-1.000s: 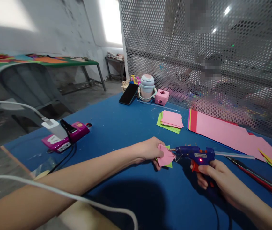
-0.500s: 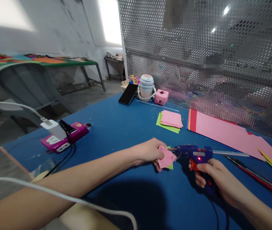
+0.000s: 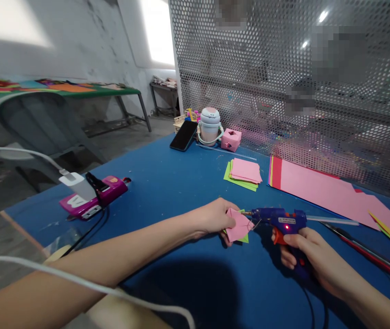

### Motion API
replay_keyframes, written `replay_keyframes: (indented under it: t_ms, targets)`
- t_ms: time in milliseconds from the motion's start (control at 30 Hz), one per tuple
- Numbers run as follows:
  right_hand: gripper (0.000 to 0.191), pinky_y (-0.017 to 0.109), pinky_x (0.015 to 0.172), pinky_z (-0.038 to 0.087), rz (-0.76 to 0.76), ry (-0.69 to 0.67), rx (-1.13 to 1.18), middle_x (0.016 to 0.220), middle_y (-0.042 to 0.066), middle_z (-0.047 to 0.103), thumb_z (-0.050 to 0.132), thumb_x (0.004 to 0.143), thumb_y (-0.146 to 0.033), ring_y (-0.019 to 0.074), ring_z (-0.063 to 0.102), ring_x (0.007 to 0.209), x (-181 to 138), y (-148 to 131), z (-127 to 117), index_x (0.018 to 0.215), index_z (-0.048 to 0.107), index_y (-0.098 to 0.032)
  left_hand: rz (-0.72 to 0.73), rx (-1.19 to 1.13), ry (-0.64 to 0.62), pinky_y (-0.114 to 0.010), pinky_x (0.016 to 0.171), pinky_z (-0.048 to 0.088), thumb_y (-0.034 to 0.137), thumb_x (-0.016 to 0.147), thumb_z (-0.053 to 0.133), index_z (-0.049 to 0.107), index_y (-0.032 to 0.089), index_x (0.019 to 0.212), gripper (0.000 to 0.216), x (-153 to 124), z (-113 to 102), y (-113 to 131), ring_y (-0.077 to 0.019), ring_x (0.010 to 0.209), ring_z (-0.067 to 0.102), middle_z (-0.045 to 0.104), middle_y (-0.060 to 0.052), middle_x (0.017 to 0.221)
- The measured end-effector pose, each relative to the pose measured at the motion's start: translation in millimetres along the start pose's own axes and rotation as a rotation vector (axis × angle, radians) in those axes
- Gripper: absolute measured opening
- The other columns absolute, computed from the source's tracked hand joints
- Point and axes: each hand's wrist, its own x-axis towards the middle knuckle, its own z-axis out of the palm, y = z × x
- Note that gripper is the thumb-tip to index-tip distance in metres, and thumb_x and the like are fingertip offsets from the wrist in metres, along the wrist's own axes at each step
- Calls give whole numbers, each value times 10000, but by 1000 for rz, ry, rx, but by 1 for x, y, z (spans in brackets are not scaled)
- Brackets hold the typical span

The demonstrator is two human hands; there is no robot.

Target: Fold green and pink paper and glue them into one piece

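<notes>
The left hand (image 3: 220, 217) pinches the left side of a small pink paper piece (image 3: 237, 228), thumb on top and fingers below, with green paper (image 3: 244, 238) showing under it; the pair sits in that grip just above or on the blue table (image 3: 181, 183), which of the 2 I cannot tell; the paper looks very light and thin, firm enough to hold a crease yet easy to bend or tear, so the edge away from the nozzle seems the best place to hold it; the right hand (image 3: 306, 249) wraps the handle of a blue glue gun (image 3: 273, 215), fingers at the orange trigger, though whether it is squeezed I cannot tell; the gun is probably rigid and heavier than the paper, best held by that handle, since its lit red light suggests a hot tip; the nozzle is at the pink piece's upper right edge, contact unclear; beyond lies a stack of pink and green squares (image 3: 246, 169); farther back, a pink paper box (image 3: 231, 139) has cut openings, its inside too dark to read; a lidded bottle (image 3: 210, 128) hides its contents; behind the phone (image 3: 183, 135), a pale basket (image 3: 180, 119) appears to hold yellow, blue and magenta bits.
</notes>
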Motion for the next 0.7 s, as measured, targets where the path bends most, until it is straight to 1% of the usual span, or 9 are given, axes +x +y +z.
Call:
replay_keyframes:
  t_ms: [100,267,400,567,700]
  targets:
    - [203,240,500,315,-8,-7,8,485,-43,434,515,804,-324,94,396,471,0,2,-2,762,522,-126,-3,27,18,-250,407,487,15,578,438,619,88,734,250,-2,1,2,-131,402,558,584,-14,529]
    - [200,235,499,320,-14,-21,-23,488,-45,445,511,814,-316,92,405,469,2,5,-5,796,530,-117,27,117,65,-203,400,427,36,567,444,618,96,714,236,-5,1,5,-124,425,552,565,2,521]
    - [203,241,508,325,-37,-16,-33,486,-44,450,504,813,-326,97,413,475,3,4,-4,797,515,-124,40,158,72,-195,396,399,46,568,429,633,102,731,267,-6,1,6,-122,430,547,576,2,534]
    - [214,249,508,324,-44,-3,-102,482,-42,459,495,807,-344,106,422,480,2,3,-4,802,498,-131,54,180,67,-190,401,391,47,567,421,634,106,728,274,-6,1,6,-123,436,549,579,1,534]
    - [218,259,529,346,-73,6,-142,500,-38,467,479,811,-347,114,434,499,1,4,-5,822,501,-131,80,173,68,-187,400,395,51,568,408,630,107,734,283,-5,1,4,-122,440,554,578,-1,553]
